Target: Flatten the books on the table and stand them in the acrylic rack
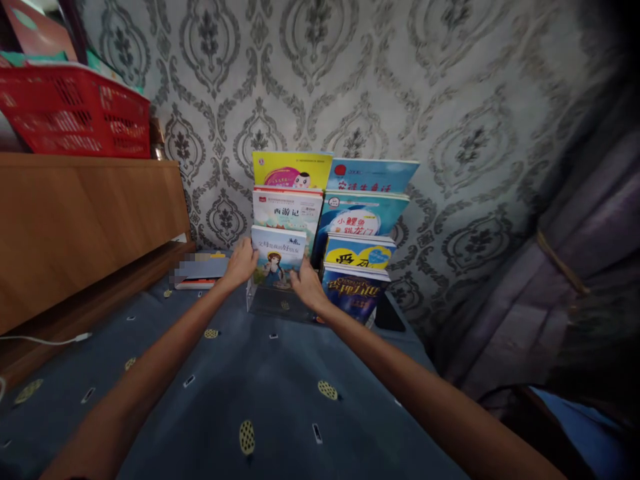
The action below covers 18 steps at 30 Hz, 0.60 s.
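A small book with a girl on its pale blue cover [277, 257] stands upright at the front of a clear book stand [263, 301]. My left hand [243, 261] grips its left edge, and my right hand [307, 283] grips the right edge. Right behind it rise a white book with red-edged top [287, 210] and a taller yellow book [293, 168]. In the column on the right stand a dark purple-blue book [353, 291], a yellow and blue book [357, 253] and two larger blue books, one with a white oval [363, 213] on it.
Blue patterned cloth [273, 387] covers the surface below. At left, a red basket [75, 110] sits on a wooden cabinet [90, 233], with a few books [203, 270] lying beside it. A white cable [50, 339] trails nearby; a dark flat object [390, 315] and a curtain [530, 267] are on the right.
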### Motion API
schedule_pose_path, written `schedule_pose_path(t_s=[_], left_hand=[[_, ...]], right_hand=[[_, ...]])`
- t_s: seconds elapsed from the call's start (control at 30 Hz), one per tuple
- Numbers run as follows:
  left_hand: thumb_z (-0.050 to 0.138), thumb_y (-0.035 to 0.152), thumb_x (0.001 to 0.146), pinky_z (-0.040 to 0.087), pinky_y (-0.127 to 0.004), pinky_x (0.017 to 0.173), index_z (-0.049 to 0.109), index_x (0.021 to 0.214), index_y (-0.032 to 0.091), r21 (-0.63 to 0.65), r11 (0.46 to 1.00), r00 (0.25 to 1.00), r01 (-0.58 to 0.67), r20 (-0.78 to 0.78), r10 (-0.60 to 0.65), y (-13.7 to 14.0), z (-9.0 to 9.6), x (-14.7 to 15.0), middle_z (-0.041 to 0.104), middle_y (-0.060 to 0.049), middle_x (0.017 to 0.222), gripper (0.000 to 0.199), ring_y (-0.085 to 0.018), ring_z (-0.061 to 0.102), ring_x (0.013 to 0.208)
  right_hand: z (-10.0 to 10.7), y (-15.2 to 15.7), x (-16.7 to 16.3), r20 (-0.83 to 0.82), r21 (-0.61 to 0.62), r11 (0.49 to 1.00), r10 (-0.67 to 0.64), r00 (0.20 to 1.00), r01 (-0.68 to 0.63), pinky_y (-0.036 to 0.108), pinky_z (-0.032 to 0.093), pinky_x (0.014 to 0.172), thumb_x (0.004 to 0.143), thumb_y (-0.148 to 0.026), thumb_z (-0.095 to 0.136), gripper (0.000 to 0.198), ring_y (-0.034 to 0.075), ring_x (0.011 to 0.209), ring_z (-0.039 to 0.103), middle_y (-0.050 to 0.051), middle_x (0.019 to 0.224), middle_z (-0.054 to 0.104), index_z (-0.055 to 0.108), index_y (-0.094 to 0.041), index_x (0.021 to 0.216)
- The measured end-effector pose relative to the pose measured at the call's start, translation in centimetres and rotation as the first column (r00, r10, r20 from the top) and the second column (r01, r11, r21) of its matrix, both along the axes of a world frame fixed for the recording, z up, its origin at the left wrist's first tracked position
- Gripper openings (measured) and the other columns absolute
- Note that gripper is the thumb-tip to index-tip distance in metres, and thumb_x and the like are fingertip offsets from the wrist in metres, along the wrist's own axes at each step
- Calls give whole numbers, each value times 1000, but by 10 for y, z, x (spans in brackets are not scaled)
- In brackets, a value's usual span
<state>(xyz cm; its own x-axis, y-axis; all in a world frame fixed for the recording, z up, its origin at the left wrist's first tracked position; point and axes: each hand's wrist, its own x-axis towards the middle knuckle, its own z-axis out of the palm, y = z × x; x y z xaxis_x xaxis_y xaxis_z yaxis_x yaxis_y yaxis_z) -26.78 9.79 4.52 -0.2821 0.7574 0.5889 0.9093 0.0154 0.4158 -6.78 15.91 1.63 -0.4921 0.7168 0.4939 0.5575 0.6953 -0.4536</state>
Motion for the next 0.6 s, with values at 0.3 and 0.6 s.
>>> schedule_pose_path(t_s=[0.3,0.6], left_hand=[[45,16,93,46,-39,96,47,98,19,-13,998,997,-64,-39,64,8,-5,0,60,-12,105,6,-26,59,109],[47,16,94,45,-38,97,48,102,18,-48,994,995,-97,-30,96,10,-5,2,59,-13,110,8,-25,58,112]], right_hand=[[7,-9,-3,108,-61,993,-98,989,105,34,51,92,91,-18,45,50,28,110,67,25,127,65,46,0,138],[21,-16,-3,176,-109,981,-141,974,162,31,49,92,92,-16,43,46,27,112,67,22,125,66,48,-3,136]])
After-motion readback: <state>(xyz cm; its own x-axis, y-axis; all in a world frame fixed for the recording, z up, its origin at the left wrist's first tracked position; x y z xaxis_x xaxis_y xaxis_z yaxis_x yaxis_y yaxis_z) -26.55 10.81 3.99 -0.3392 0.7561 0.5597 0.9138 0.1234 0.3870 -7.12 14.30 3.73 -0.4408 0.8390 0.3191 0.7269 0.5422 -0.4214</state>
